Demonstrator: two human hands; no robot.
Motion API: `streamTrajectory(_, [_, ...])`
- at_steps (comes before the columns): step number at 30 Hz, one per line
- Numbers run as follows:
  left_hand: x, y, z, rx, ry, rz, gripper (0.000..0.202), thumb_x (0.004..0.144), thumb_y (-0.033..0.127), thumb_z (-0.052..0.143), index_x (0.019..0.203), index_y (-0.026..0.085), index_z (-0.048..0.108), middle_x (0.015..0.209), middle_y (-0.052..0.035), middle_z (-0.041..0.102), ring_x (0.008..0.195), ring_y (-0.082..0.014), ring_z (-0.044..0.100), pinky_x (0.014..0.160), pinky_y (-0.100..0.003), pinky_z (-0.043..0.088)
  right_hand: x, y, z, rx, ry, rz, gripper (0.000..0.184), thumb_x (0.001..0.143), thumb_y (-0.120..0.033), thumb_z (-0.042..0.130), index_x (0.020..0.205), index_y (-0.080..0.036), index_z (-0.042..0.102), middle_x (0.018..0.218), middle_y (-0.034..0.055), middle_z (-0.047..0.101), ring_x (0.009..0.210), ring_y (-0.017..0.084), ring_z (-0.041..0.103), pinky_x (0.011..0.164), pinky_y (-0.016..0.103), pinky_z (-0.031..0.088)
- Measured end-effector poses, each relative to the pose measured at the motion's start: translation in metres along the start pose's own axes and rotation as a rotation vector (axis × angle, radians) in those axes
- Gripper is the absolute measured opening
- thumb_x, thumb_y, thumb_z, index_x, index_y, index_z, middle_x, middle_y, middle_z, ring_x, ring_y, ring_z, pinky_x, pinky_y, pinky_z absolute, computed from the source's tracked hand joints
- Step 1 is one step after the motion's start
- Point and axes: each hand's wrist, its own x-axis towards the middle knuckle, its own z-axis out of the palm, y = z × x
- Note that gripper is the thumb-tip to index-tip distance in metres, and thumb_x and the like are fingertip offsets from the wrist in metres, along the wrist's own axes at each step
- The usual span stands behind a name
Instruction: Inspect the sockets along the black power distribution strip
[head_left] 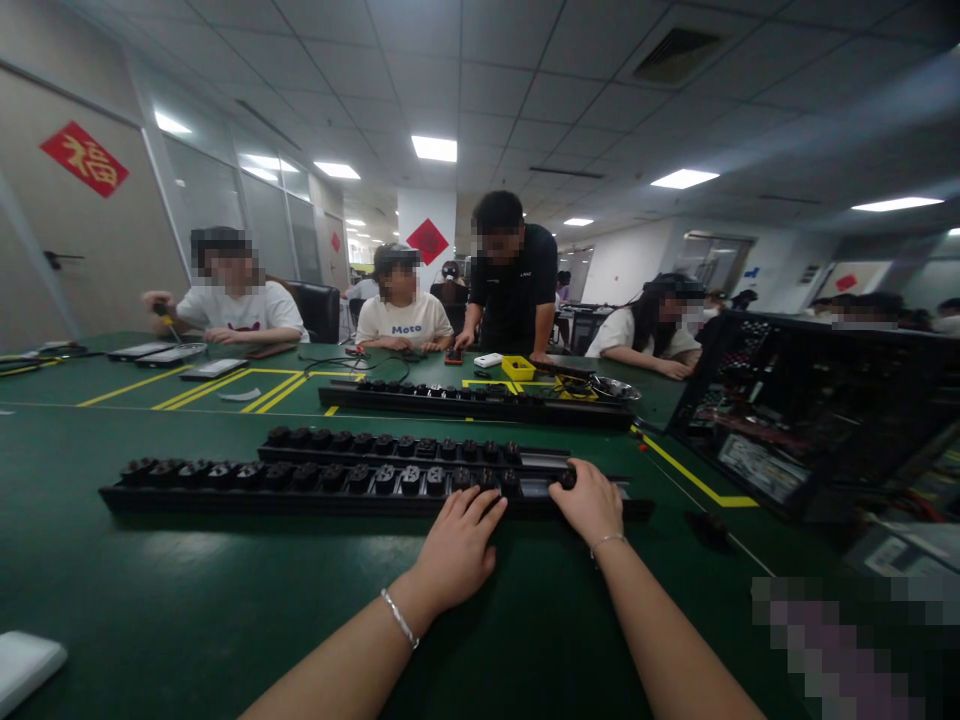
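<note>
In front of me lies a long black rail [300,502] carrying a row of black, round socket modules [384,478]. My left hand [459,545] rests on the rail's front side, fingers stretched out over the modules right of the middle. Toward the right end, the fingers of my right hand [592,500] are closed around a single black socket module [568,480], which sits apart from the row. Just behind is a second rail [544,457] with a similar row of modules. My right hand partly covers the ends of both rails.
A third black rail [480,402] lies farther back, near a yellow bin [517,369] and a metal bowl [616,388]. An opened computer case [787,420] stands at the right. Several people sit or stand around the green table [225,590]. A white object [26,670] lies at lower left.
</note>
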Motion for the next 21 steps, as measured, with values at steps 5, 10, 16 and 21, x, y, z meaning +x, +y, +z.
streamTrajectory(5, [0.0,0.0,-0.001,0.0,-0.003,-0.002,0.06,0.079,0.03,0.045,0.136,0.03,0.026,0.142,0.0019,0.032,0.13,-0.0225,0.023,0.109,-0.044,0.019,0.001,0.004,0.002,-0.038,0.01,0.014,0.056,0.073,-0.043,0.042,0.122,-0.018,0.046,0.125,0.0088,0.05,0.12,0.028,0.037,0.1,0.044,0.023])
streamTrajectory(10, [0.0,0.001,-0.002,0.003,0.0,0.0,0.061,0.078,0.029,0.046,0.135,0.03,0.027,0.141,0.0023,0.033,0.129,-0.0223,0.025,0.109,-0.043,0.019,0.003,0.009,0.0,-0.025,0.024,0.003,0.053,0.073,-0.039,0.041,0.12,-0.016,0.047,0.117,0.0099,0.055,0.112,0.025,0.045,0.096,0.039,0.029])
streamTrajectory(16, [0.0,0.002,-0.005,0.005,-0.006,-0.001,0.061,0.077,0.028,0.046,0.135,0.03,0.027,0.142,0.0018,0.032,0.13,-0.0223,0.024,0.108,-0.043,0.019,0.004,0.014,-0.002,-0.057,0.018,0.015,0.056,0.072,-0.042,0.04,0.121,-0.014,0.047,0.12,0.0117,0.053,0.115,0.027,0.043,0.098,0.043,0.026])
streamTrajectory(21, [0.0,0.002,-0.005,0.018,-0.025,-0.005,0.061,0.078,0.029,0.046,0.136,0.03,0.026,0.142,0.0012,0.031,0.13,-0.0222,0.024,0.108,-0.044,0.018,0.006,0.019,-0.004,-0.034,-0.016,0.053,0.057,0.073,-0.042,0.04,0.122,-0.014,0.046,0.12,0.0116,0.053,0.113,0.026,0.045,0.098,0.042,0.026])
